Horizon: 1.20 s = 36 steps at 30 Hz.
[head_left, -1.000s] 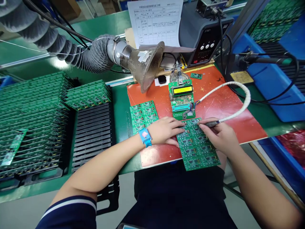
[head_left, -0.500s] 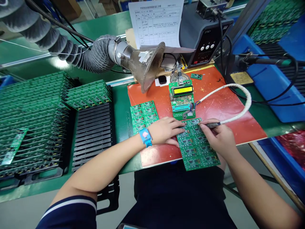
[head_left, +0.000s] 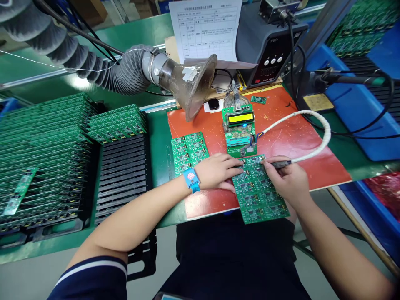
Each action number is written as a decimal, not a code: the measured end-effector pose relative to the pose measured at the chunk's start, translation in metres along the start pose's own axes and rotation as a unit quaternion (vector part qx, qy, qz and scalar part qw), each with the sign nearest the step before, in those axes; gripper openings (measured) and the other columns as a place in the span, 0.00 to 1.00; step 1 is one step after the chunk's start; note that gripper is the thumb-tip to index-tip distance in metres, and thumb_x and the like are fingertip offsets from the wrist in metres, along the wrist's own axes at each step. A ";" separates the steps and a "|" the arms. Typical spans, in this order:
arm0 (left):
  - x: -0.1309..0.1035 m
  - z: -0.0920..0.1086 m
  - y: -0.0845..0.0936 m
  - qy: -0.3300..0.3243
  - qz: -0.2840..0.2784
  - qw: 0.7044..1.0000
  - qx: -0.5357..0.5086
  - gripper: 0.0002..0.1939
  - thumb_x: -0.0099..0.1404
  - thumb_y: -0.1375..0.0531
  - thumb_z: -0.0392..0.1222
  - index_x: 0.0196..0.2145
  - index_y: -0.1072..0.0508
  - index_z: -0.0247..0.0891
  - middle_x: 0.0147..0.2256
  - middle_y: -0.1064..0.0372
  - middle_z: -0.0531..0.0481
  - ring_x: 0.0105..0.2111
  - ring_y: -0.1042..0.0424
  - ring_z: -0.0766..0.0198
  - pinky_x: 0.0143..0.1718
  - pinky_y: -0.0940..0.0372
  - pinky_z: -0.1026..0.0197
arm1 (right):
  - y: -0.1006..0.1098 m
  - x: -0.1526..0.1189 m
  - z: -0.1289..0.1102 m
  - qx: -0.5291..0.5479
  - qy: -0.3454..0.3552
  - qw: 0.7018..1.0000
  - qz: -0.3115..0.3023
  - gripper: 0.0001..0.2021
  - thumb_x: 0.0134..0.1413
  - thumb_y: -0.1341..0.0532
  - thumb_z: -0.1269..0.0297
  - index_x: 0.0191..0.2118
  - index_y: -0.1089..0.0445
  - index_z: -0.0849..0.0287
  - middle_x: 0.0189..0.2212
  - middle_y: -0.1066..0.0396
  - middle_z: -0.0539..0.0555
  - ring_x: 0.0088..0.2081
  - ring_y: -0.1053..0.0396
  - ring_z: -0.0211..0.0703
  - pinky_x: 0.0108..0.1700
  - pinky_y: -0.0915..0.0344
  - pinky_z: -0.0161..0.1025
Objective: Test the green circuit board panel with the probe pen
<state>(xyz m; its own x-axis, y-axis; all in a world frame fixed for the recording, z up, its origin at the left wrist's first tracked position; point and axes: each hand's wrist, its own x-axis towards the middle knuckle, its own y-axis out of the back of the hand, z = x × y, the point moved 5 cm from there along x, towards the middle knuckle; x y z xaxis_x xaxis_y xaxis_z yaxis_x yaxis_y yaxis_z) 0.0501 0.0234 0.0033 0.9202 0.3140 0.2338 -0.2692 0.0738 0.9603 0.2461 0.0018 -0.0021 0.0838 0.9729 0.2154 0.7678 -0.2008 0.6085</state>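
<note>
A green circuit board panel point(head_left: 261, 193) lies on the red mat, its near end over the table's front edge. My left hand point(head_left: 218, 170), with a blue wrist strap point(head_left: 191, 180), rests at the panel's upper left, fingers apart and fingertips on it. My right hand point(head_left: 289, 179) pinches a dark probe point(head_left: 281, 164) on a white sleeved cable point(head_left: 315, 152); the probe's tip is at the panel's upper right. Behind the panel sits a programmer board point(head_left: 240, 131) with a lit yellow display and a small blue light. A second panel point(head_left: 189, 150) lies left of my left hand.
Racks of upright green boards point(head_left: 43, 158) and a black slotted rack point(head_left: 121, 175) stand left. A fume hose funnel point(head_left: 200, 87) hangs over the red mat point(head_left: 312, 171). Behind are a grey soldering station point(head_left: 268, 54) and a paper sheet point(head_left: 206, 33); a blue bin point(head_left: 359, 121) is right.
A small blue light now shows on the programmer board beside its display. Both hands, the probe and the panel hold nearly the same places; the view has shifted very slightly.
</note>
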 end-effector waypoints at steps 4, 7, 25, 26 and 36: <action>0.000 0.000 0.000 -0.001 0.003 1.000 -0.001 0.31 0.65 0.49 0.63 0.51 0.32 0.33 0.54 0.35 0.40 0.49 0.34 0.52 0.45 0.35 0.52 | 0.000 0.000 0.002 0.035 0.001 0.999 -0.026 0.08 0.57 0.40 0.59 0.35 0.28 0.58 0.33 0.26 0.55 0.33 0.28 0.44 0.35 0.32 0.37; 0.000 -0.001 -0.001 -0.001 -0.004 1.000 -0.002 0.31 0.65 0.49 0.63 0.52 0.32 0.34 0.54 0.35 0.39 0.49 0.34 0.52 0.46 0.36 0.52 | 0.001 0.000 0.003 0.052 0.001 0.998 -0.039 0.09 0.58 0.41 0.59 0.36 0.28 0.58 0.35 0.26 0.55 0.36 0.28 0.45 0.39 0.31 0.40; 0.001 -0.001 -0.001 0.008 -0.012 1.000 -0.009 0.31 0.65 0.49 0.63 0.52 0.33 0.34 0.55 0.36 0.39 0.50 0.35 0.52 0.46 0.36 0.52 | 0.001 0.002 0.004 0.066 -0.005 0.996 -0.052 0.09 0.57 0.41 0.58 0.36 0.28 0.58 0.34 0.26 0.55 0.35 0.28 0.45 0.39 0.30 0.41; 0.001 -0.001 -0.001 0.007 -0.010 1.000 -0.010 0.31 0.65 0.49 0.63 0.52 0.33 0.34 0.54 0.36 0.39 0.50 0.35 0.52 0.46 0.36 0.52 | 0.001 0.002 0.004 0.066 -0.005 0.996 -0.053 0.09 0.57 0.41 0.58 0.36 0.28 0.58 0.34 0.26 0.55 0.35 0.28 0.45 0.39 0.30 0.41; 0.000 -0.001 -0.001 0.010 -0.017 1.000 -0.013 0.31 0.64 0.48 0.63 0.52 0.33 0.34 0.54 0.36 0.39 0.50 0.35 0.52 0.46 0.36 0.51 | 0.000 0.001 0.003 0.072 -0.008 0.996 -0.056 0.09 0.58 0.41 0.57 0.36 0.29 0.57 0.35 0.27 0.55 0.37 0.28 0.46 0.41 0.30 0.42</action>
<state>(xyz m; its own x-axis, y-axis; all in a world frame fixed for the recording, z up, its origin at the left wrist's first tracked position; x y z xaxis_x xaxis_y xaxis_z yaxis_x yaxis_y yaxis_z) 0.0503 0.0245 0.0021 0.9231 0.3294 0.1985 -0.2459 0.1085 0.9632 0.2479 0.0032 -0.0044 0.0023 0.9903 0.1389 0.8556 -0.0739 0.5124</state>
